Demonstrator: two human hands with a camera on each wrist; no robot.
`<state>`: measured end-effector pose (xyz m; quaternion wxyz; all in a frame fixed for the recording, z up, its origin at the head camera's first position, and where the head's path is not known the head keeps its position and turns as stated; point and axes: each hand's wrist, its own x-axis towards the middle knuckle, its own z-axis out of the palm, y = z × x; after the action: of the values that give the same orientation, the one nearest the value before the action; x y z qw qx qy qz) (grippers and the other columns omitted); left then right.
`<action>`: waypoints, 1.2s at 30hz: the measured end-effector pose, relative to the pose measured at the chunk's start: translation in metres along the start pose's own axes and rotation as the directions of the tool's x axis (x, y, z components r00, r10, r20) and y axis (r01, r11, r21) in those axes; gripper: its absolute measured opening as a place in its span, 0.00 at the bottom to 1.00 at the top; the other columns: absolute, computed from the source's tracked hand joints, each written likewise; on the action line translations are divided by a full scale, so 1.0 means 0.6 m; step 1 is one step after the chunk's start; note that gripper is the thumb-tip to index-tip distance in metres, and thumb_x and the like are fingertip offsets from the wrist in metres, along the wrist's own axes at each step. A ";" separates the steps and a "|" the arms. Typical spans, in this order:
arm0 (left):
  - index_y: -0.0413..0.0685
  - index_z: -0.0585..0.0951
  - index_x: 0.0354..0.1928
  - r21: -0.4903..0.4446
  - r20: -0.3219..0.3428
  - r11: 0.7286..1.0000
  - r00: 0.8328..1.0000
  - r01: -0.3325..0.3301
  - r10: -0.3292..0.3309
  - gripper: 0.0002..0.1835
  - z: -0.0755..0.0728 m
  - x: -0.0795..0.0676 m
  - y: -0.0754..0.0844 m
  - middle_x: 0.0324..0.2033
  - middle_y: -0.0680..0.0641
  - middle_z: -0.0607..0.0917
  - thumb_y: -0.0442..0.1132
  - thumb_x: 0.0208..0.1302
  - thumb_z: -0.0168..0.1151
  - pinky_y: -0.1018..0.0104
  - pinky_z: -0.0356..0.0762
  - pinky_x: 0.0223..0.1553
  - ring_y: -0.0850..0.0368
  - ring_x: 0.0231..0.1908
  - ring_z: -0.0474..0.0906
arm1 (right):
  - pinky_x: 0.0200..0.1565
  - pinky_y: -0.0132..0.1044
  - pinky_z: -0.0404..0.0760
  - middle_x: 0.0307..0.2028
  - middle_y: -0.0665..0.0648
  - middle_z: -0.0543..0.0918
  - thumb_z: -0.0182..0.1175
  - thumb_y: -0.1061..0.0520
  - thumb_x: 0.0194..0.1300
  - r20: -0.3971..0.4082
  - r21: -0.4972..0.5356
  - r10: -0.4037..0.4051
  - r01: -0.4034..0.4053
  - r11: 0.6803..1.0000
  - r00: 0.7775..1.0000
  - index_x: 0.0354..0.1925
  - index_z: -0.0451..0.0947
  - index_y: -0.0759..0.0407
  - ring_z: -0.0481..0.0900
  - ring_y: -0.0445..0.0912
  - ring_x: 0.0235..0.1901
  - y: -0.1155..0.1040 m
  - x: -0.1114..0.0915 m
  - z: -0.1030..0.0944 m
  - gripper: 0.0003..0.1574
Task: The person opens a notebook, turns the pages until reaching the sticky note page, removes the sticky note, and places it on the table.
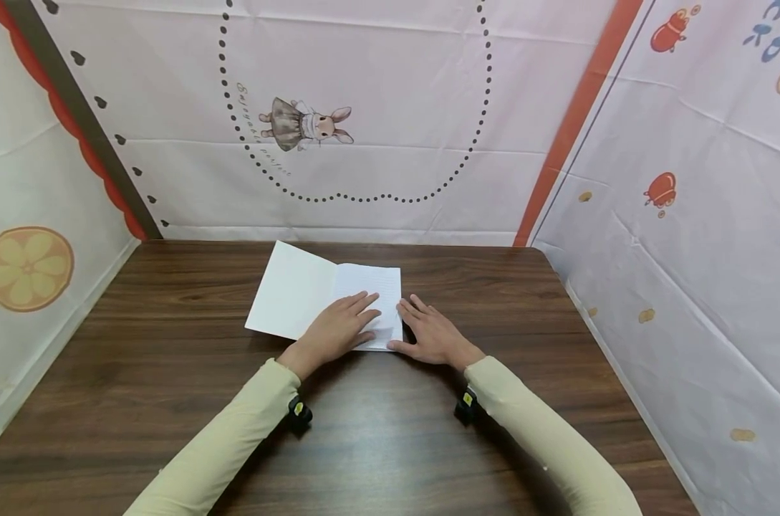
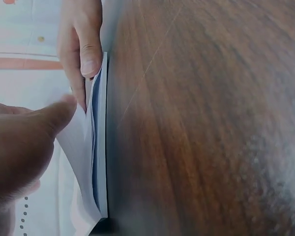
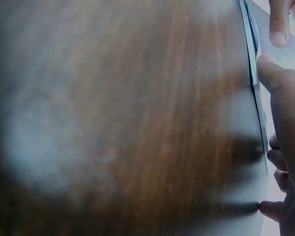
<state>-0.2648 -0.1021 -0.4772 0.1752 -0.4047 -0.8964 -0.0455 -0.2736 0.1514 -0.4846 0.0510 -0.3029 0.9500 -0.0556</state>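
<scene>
A notebook (image 1: pixel 289 290) lies open on the table, its blank white cover turned to the left and a faintly lined page (image 1: pixel 364 276) on the right. Across that page spreads the left hand (image 1: pixel 338 326), fingers fairly straight and pointing to the upper right. The right hand (image 1: pixel 431 335) is at the page's right edge, its thumb by the near corner. In the left wrist view, the upper sheets bow up from the notebook's edge (image 2: pixel 103 147). The right wrist view shows the right thumb (image 3: pixel 275 71) at the notebook's edge and the other fingers lower down beside it.
The dark wood-grain table (image 1: pixel 390 444) runs up to a printed cloth wall (image 1: pixel 390 93) behind, with more cloth on the left and right sides. Both sleeved forearms come in from the near edge, each with a small black camera (image 1: pixel 299 414) under the wrist.
</scene>
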 end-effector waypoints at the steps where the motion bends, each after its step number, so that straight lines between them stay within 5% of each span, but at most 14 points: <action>1: 0.45 0.81 0.61 0.004 -0.005 1.000 1.000 0.010 -0.010 0.23 -0.001 0.000 0.000 0.69 0.39 0.75 0.47 0.69 0.68 0.47 0.71 0.67 0.41 0.69 0.71 | 0.75 0.57 0.58 0.80 0.58 0.53 0.46 0.23 0.72 0.003 -0.003 0.004 -0.004 1.000 1.000 0.81 0.50 0.58 0.43 0.53 0.81 0.000 0.000 0.000 0.57; 11: 0.41 0.82 0.57 0.039 -0.117 0.991 0.985 0.130 -0.125 0.20 -0.017 0.000 -0.012 0.68 0.36 0.75 0.40 0.65 0.67 0.45 0.71 0.67 0.38 0.68 0.72 | 0.74 0.59 0.58 0.80 0.58 0.53 0.48 0.24 0.73 -0.012 0.013 -0.008 0.008 1.000 1.000 0.81 0.51 0.58 0.44 0.54 0.81 -0.002 -0.003 0.001 0.56; 21: 0.36 0.85 0.46 0.028 -0.363 0.975 0.911 0.219 -0.194 0.14 -0.055 -0.025 -0.039 0.60 0.34 0.81 0.38 0.61 0.66 0.42 0.75 0.62 0.35 0.63 0.76 | 0.75 0.59 0.56 0.81 0.56 0.51 0.47 0.25 0.73 0.000 0.015 -0.020 0.020 1.000 1.000 0.81 0.49 0.56 0.42 0.54 0.81 0.000 -0.002 0.000 0.55; 29: 0.31 0.83 0.45 0.009 -0.414 0.946 0.862 0.324 -0.292 0.15 -0.086 -0.070 -0.063 0.60 0.31 0.80 0.36 0.60 0.65 0.38 0.74 0.61 0.31 0.62 0.75 | 0.75 0.60 0.57 0.81 0.56 0.51 0.47 0.25 0.73 -0.004 0.024 -0.037 0.037 0.999 0.999 0.81 0.49 0.57 0.43 0.55 0.81 0.000 -0.002 0.001 0.56; 36: 0.28 0.81 0.46 -0.019 -0.403 0.927 0.845 0.375 -0.350 0.18 -0.090 -0.115 -0.085 0.60 0.28 0.78 0.37 0.58 0.65 0.37 0.73 0.62 0.28 0.62 0.74 | 0.75 0.60 0.56 0.81 0.57 0.52 0.47 0.26 0.73 -0.008 0.026 -0.042 0.042 0.999 0.999 0.81 0.49 0.57 0.42 0.55 0.81 0.000 -0.005 0.002 0.55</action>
<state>-0.2452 -0.1972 -0.4477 0.3546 -0.2047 -0.9026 -0.1325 -0.2711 0.1532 -0.4853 0.0504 -0.3219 0.9428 -0.0702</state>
